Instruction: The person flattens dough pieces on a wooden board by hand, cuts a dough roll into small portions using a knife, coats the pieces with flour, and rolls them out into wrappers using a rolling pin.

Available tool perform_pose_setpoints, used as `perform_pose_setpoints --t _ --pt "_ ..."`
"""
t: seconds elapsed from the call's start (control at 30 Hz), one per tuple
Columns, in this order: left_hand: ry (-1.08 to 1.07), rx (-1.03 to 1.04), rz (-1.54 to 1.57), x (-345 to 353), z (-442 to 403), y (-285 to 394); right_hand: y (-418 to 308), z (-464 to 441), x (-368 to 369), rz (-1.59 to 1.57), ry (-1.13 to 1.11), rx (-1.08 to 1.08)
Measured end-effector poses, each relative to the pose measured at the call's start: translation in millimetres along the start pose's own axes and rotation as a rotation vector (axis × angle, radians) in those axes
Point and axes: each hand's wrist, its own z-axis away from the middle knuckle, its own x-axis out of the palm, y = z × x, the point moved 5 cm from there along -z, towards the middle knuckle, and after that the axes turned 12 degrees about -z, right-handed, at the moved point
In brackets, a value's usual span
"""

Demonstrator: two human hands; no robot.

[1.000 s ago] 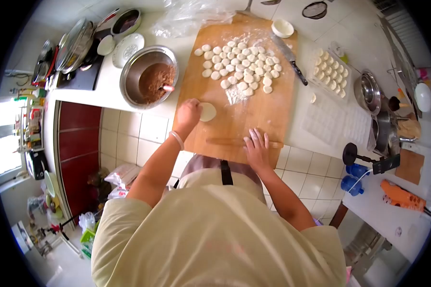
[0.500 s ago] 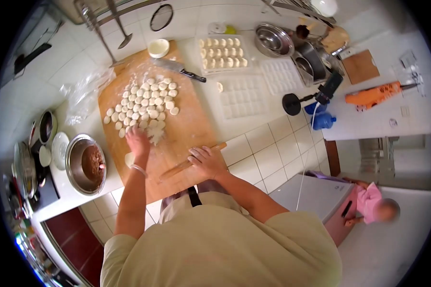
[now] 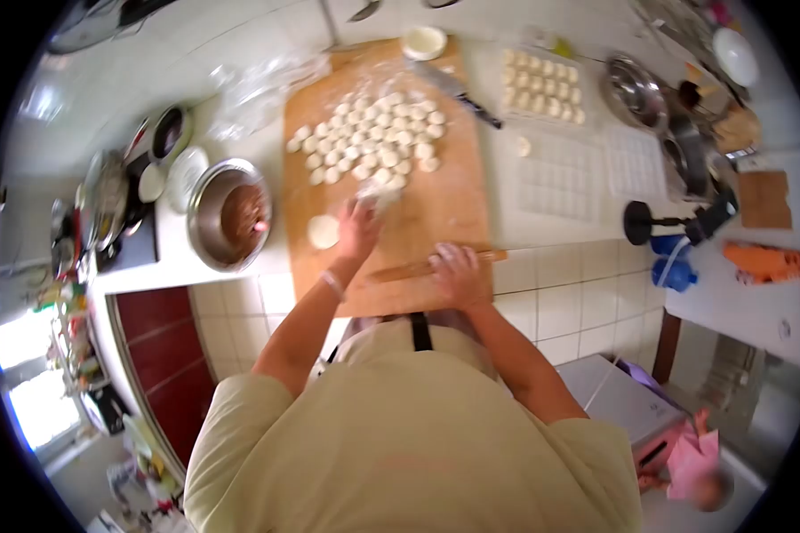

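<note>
On the floured wooden board [image 3: 462, 191] lie many small dough pieces [image 3: 378, 133]. My left hand [image 3: 358, 229] is lowered at the near edge of them, beside a patch of loose flour [image 3: 384, 194]. Its fingers are bent together, and whatever they hold is hidden. A flat round dough wrapper [image 3: 324, 232] lies just left of that hand. Near the board's front right corner, my right hand [image 3: 458, 274] is closed over a wooden rolling pin [image 3: 404, 270], which lies slanted on the board.
A steel bowl of filling [image 3: 206, 218] stands left of the board. At the back are a knife [image 3: 458, 91] and a small white bowl [image 3: 424, 43]. To the right sit a tray of dumplings [image 3: 542, 86] and a sectioned tray [image 3: 556, 182]. A person in pink [image 3: 692, 462] stands lower right.
The view has turned and shifted, so the board appears farther right and straighter. My left hand has drawn back slightly from the dough pieces to the flour. My right hand stays on the rolling pin.
</note>
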Motion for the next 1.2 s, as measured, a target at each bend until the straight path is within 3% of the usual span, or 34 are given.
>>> perform_pose_setpoints --t 0.03,0.13,0.17,0.23,0.37,0.4,0.43,0.5,0.53,0.6,0.77,0.83,0.87,0.97,1.03,1.1,1.13,1.2 --pt "0.151 0.108 -0.077 -11.0 -3.3 13.6 1.6 0.2 1.9 0.008 -0.01 0.023" --pt "-0.19 0.257 -0.446 -14.6 -22.9 75.1 1.5 -0.3 0.1 -0.001 -0.022 0.001" --pt "-0.191 0.255 -0.445 -4.7 -18.5 69.3 -2.0 -1.2 -0.5 -0.001 -0.024 0.001" --pt "-0.256 0.528 -0.528 18.7 -6.3 71.5 -5.1 -6.9 -5.6 0.036 -0.054 0.009" --pt "-0.37 0.471 -0.448 22.3 -13.6 63.2 -15.5 -16.4 -12.4 0.035 -0.015 0.007" --pt "-0.151 0.472 -0.341 19.4 -17.9 59.0 -18.3 -16.3 -11.1 0.025 -0.007 -0.025" --pt "-0.157 0.468 -0.343 16.0 -28.3 54.5 -20.1 -12.7 -8.7 0.017 0.002 -0.047" --pt "-0.122 -0.053 0.426 -3.1 -46.8 19.9 -13.2 -11.8 -0.2 -0.017 0.003 -0.028" --pt "-0.124 -0.061 0.424 -4.6 -38.2 12.9 -9.2 -10.7 2.5 -0.04 0.009 -0.014" --pt "-0.269 -0.135 -0.148 5.9 -22.0 -4.8 0.6 -7.7 6.6 -0.041 -0.003 0.02" --pt "-0.525 -0.033 -0.095 28.0 20.8 28.8 -20.7 -40.1 -0.6 -0.02 -0.17 0.126" --pt "-0.639 0.036 -0.175 42.0 15.0 30.2 -17.0 -65.9 10.1 0.056 -0.128 0.107" --pt "-0.749 -0.026 -0.277 27.3 4.3 44.9 -11.5 -78.6 16.5 0.049 -0.133 0.112" --pt "-0.693 0.037 -0.429 26.4 -11.5 50.0 -0.6 -99.8 22.4 0.079 -0.069 0.122" --pt "-0.611 0.057 -0.36 21.7 -12.4 42.6 1.7 -95.7 24.8 0.098 -0.11 0.143" --pt "-0.67 -0.183 -0.139 11.1 3.6 24.8 -19.5 -46.7 15.4 0.063 -0.188 0.178" --pt "-0.666 -0.187 -0.139 11.8 8.2 15.9 -25.2 -34.3 14.8 0.026 -0.257 0.215" --pt "-0.653 -0.054 -0.181 23.6 26.1 6.3 -27.0 -48.3 13.2 0.02 -0.204 0.202"
